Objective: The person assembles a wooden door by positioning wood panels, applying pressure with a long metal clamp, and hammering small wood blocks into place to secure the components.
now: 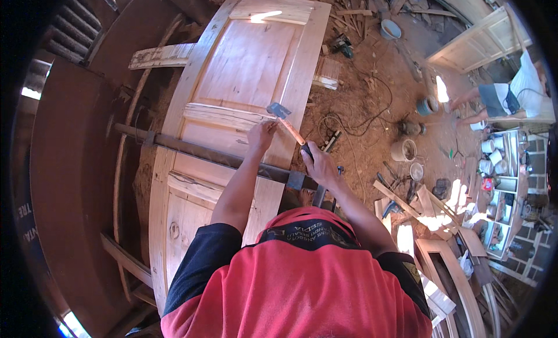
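My right hand (319, 165) is closed round the black grip of a hammer (292, 131) with an orange handle and a grey metal head. The head is over the middle rail of a pale wooden panel door (247, 61), close to its right stile. Just left of the hammer head, my left hand (263, 134) is closed low over the door, fingers pinched together. Whatever they hold, if anything, is too small to make out. A long dark bar clamp (224, 157) lies across the door below my left hand.
Wooden supports (160, 56) stick out left of the door, beside a large brown panel (72, 163). Cables, a power tool (344, 46), buckets (404, 150) and offcuts lie on the dirt floor at right. Another person (511, 93) is at far right, near a shelf (504, 187) of containers.
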`<state>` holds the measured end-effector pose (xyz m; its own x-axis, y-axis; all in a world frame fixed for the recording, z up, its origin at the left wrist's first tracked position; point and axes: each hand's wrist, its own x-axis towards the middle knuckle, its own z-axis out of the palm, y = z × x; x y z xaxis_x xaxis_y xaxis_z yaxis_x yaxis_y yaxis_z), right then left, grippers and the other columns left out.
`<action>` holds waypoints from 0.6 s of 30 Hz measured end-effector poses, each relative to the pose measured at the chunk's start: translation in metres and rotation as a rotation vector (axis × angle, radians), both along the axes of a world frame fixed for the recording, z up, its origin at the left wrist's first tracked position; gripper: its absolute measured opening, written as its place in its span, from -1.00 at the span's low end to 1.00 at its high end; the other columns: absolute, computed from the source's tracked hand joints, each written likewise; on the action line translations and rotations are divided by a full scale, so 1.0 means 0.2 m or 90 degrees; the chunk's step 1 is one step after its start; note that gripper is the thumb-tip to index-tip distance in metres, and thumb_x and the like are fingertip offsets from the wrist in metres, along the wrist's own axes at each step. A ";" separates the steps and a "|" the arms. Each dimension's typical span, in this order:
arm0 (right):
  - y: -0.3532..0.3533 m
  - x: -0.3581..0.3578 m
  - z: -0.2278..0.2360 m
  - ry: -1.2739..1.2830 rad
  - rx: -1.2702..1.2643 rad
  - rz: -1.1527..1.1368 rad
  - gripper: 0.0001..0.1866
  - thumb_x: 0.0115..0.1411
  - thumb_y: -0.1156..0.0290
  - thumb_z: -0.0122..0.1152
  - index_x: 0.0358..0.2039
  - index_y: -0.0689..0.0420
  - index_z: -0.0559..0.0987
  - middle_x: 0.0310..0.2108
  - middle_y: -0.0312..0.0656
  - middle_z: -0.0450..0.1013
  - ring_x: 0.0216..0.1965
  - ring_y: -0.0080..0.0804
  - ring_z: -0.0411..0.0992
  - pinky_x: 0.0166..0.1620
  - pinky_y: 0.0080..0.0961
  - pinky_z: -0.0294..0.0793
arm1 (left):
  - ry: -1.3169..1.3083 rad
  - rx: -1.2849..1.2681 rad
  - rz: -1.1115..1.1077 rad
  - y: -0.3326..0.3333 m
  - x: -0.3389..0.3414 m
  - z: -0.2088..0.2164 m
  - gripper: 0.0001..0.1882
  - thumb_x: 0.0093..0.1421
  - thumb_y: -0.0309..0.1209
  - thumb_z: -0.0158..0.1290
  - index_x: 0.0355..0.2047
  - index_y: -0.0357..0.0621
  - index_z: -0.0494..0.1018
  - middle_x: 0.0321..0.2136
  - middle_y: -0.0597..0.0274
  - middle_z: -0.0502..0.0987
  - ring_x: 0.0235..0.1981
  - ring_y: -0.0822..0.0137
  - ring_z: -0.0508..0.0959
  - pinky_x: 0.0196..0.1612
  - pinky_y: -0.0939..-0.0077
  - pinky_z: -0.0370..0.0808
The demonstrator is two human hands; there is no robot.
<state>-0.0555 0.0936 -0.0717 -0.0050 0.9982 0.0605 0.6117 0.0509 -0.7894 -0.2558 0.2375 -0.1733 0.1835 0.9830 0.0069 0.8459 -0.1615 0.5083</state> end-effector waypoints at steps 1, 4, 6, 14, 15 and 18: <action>0.02 0.02 -0.03 -0.001 0.003 0.003 -0.71 0.38 0.24 0.05 -0.04 0.19 0.41 -0.47 0.23 0.50 -0.36 0.29 0.51 -0.33 0.11 0.44 | 0.011 -0.020 0.008 0.01 0.00 0.00 -0.72 0.21 -0.07 0.17 -0.19 0.13 0.66 -0.34 0.06 0.66 -0.30 0.00 0.66 -0.25 0.03 0.55; 0.07 0.07 -0.05 -0.055 -0.110 0.056 -0.68 0.42 0.19 0.02 -0.09 0.23 0.41 -0.46 0.18 0.46 -0.35 0.23 0.52 -0.34 0.00 0.43 | 0.007 0.017 0.019 0.00 -0.02 -0.03 -0.74 0.20 -0.09 0.18 -0.18 0.15 0.66 -0.35 0.08 0.67 -0.30 0.00 0.66 -0.24 0.04 0.55; 0.06 0.07 -0.03 -0.019 -0.045 0.040 -0.69 0.39 0.23 0.04 0.01 0.16 0.41 -0.45 0.23 0.51 -0.33 0.27 0.53 -0.30 0.08 0.49 | -0.009 0.037 0.015 0.00 -0.03 -0.05 -0.75 0.20 -0.10 0.19 -0.18 0.15 0.66 -0.35 0.09 0.67 -0.31 0.00 0.66 -0.24 0.05 0.55; 0.07 0.13 -0.11 -0.056 -0.021 0.039 -0.73 0.42 0.21 0.00 -0.08 0.16 0.38 -0.50 0.22 0.51 -0.36 0.29 0.53 -0.31 0.06 0.52 | -0.126 0.052 0.019 -0.09 -0.02 0.00 -0.77 0.19 -0.18 0.18 -0.20 0.07 0.63 -0.29 0.11 0.65 -0.25 0.02 0.65 -0.25 0.11 0.57; 0.11 0.14 -0.13 -0.135 -0.126 0.094 -0.73 0.42 0.21 0.00 -0.12 0.17 0.38 -0.52 0.21 0.50 -0.37 0.29 0.53 -0.33 0.05 0.52 | -0.144 0.079 0.056 -0.13 -0.10 -0.04 -0.79 0.19 -0.22 0.17 -0.20 0.04 0.61 -0.28 0.12 0.63 -0.24 0.01 0.64 -0.24 0.12 0.57; 0.16 0.18 0.02 -0.044 -0.035 0.065 -0.75 0.41 0.24 0.04 -0.19 0.19 0.40 -0.56 0.15 0.48 -0.43 0.28 0.51 -0.39 0.00 0.49 | -0.122 0.072 0.124 -0.29 -0.15 -0.02 -0.83 0.19 -0.28 0.14 -0.24 -0.01 0.56 -0.30 0.12 0.59 -0.26 0.00 0.63 -0.24 0.13 0.56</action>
<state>-0.0194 0.1257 -0.0681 -0.1091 0.9940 0.0018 0.6586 0.0736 -0.7489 -0.2855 0.1800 -0.1773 -0.0240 0.9906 0.1350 0.7570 -0.0702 0.6496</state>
